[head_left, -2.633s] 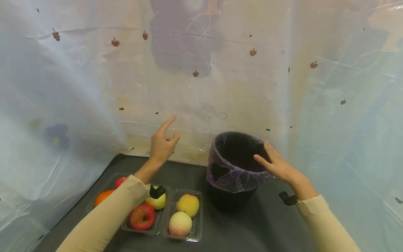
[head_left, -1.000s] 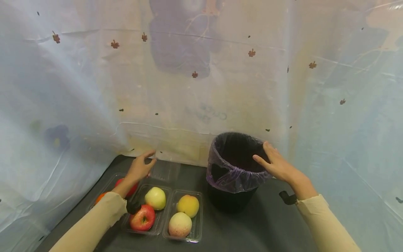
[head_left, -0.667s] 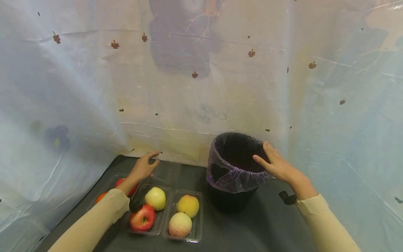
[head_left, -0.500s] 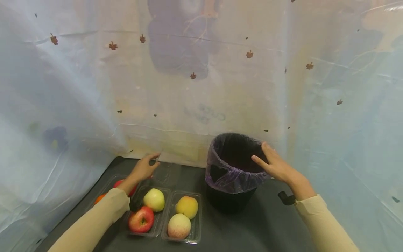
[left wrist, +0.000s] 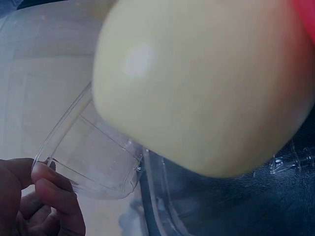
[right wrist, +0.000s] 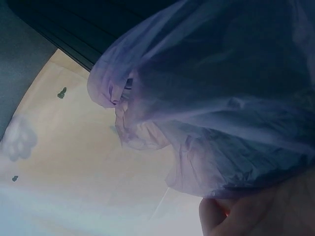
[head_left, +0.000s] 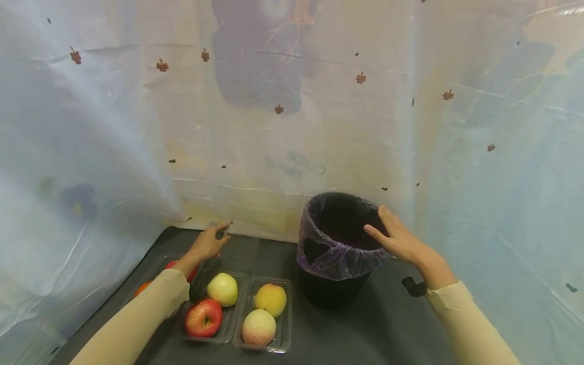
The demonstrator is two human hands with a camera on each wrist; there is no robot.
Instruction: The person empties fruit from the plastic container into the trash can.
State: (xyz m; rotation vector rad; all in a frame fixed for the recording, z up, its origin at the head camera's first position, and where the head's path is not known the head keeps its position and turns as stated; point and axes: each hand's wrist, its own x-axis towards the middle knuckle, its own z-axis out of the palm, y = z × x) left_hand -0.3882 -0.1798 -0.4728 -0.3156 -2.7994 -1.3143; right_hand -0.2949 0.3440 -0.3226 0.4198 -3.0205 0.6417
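In the left wrist view, my left hand [left wrist: 47, 204] pinches the rim of a clear plastic container [left wrist: 93, 152]; whether it is a lid or a tray I cannot tell. In the head view this hand [head_left: 205, 246] is behind the apples, and the clear plastic hardly shows. A yellow-green apple [head_left: 222, 289] and a red apple [head_left: 204, 318] lie in a clear tray [head_left: 228, 332] nearest to it. My right hand [head_left: 401, 241] rests with straight fingers at the right rim of a black bin [head_left: 333, 291], lined with a purple bag [head_left: 339, 261].
A second clear tray [head_left: 286, 324] holds a yellow peach [head_left: 270, 299] and a pale peach [head_left: 258, 327]. An orange fruit [head_left: 142, 289] and a red fruit [head_left: 191, 274] are partly hidden by my left arm. A plastic sheet [head_left: 255, 126] hangs behind the dark table [head_left: 388, 324].
My left hand, raised behind the trays 2.6 seconds ago, has come down and left to the table's back, where clear plastic now shows. It has barely moved lately. My right hand stays at the bin.
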